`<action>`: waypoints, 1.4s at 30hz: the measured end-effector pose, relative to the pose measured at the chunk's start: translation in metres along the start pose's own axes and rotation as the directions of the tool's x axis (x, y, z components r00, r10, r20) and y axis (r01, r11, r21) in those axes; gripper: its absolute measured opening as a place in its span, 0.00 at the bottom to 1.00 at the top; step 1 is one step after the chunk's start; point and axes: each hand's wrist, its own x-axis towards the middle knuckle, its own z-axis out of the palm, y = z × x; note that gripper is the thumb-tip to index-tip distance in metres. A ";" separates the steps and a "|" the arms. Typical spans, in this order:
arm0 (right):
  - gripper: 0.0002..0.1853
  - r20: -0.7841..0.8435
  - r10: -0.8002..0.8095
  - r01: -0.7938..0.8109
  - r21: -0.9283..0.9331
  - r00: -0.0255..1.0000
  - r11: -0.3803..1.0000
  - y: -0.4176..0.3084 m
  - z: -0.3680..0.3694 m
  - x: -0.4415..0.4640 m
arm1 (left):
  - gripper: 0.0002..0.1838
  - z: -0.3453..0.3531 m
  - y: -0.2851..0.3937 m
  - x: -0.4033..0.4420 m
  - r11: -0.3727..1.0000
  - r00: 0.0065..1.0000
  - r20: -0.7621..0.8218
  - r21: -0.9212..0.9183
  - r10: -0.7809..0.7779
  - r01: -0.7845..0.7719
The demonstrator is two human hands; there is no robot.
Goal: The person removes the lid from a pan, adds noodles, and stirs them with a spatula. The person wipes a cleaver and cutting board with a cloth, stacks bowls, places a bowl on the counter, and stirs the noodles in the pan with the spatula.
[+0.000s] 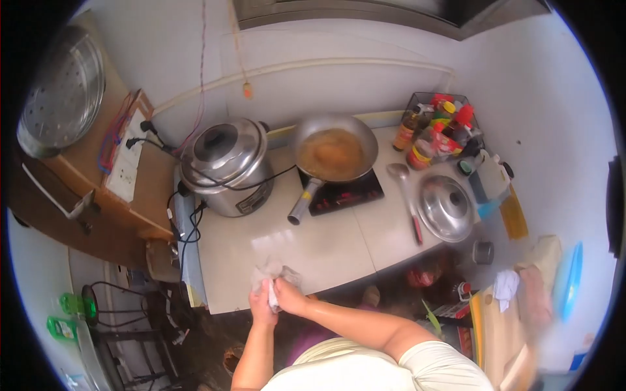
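Close together at the front edge of the counter, my left hand (263, 304) and my right hand (289, 297) are both closed on a crumpled whitish cloth or thin plastic bag (274, 268); which of the two it is I cannot tell. Its loose part spreads out beyond my fingers, over the countertop (261, 247). Farther back, a wok (369, 140) with brownish liquid (331, 153) stands on a black induction cooker (347, 193). The wok's handle (304, 203) points toward me, apart from my hands.
A large steel pot (225, 171) with a lid and cables stands at the left. On the right lie a ladle (405, 189) and a domed lid (446, 207), with a rack of seasoning bottles (450, 124) behind. Power sockets (127, 153) sit on the brown cabinet at left.
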 end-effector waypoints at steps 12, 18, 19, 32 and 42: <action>0.27 -0.286 0.132 -0.075 0.202 0.949 0.976 0.025 -0.125 -0.115 | 0.38 0.012 -0.025 0.012 -0.364 0.830 0.547 0.756 -0.107 -0.544; 0.19 -0.524 0.298 -0.110 0.358 0.798 0.927 0.037 -0.205 -0.285 | 0.31 0.161 -0.108 -0.110 0.093 0.501 0.715 0.613 -0.489 -0.785; 0.18 -0.658 0.241 -0.080 0.266 0.714 0.961 0.057 -0.208 -0.317 | 0.36 0.175 -0.128 -0.124 0.160 0.347 0.781 0.488 -0.520 -0.858; 0.31 -0.807 0.589 0.238 0.565 -0.036 0.790 0.126 -0.170 -0.705 | 0.45 0.279 -0.321 -0.466 0.522 -0.637 0.460 -0.365 -0.619 -0.771; 0.51 -0.870 -0.033 -0.605 0.315 -0.492 0.732 0.145 -0.248 -0.833 | 0.41 0.370 -0.438 -0.567 0.485 -0.870 0.293 -0.738 -0.396 -0.469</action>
